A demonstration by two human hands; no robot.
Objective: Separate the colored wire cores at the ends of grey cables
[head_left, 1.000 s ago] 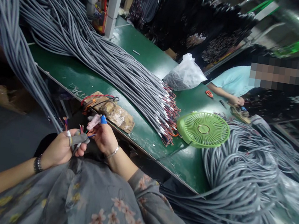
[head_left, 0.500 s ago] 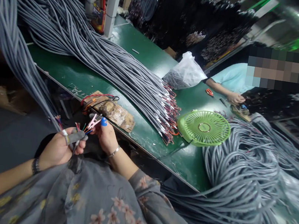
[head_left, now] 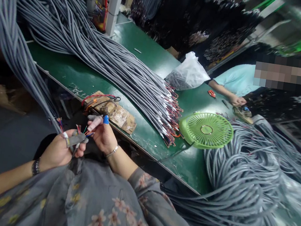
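Note:
Low in front of my lap, my left hand [head_left: 60, 149] is closed around the end of a grey cable [head_left: 75, 148]. Grey wrapping covers some of its fingertips. Thin coloured wires [head_left: 79, 129] fan out from the cable's stripped end, above the left fingers. My right hand [head_left: 105, 137] is just to the right, with a blue cover on the thumb and pale wrapping on a finger. Its fingers are bent at the tips of the orange and blue wires [head_left: 89, 133], seeming to pinch them; the exact contact is too small to see.
A thick bundle of grey cables [head_left: 105, 57] lies across the green table [head_left: 68, 74]. Near its edge sits a taped wooden block [head_left: 123, 118] with leads. Right of it are a green fan [head_left: 206, 130], a plastic bag [head_left: 188, 73] and coiled cables [head_left: 243, 172]. Another person's hand [head_left: 238, 100] works beyond.
My right fingers have shifted slightly and curled toward the wire tips; the wires now spread differently. My left hand keeps its hold on the cable. The view has moved a little.

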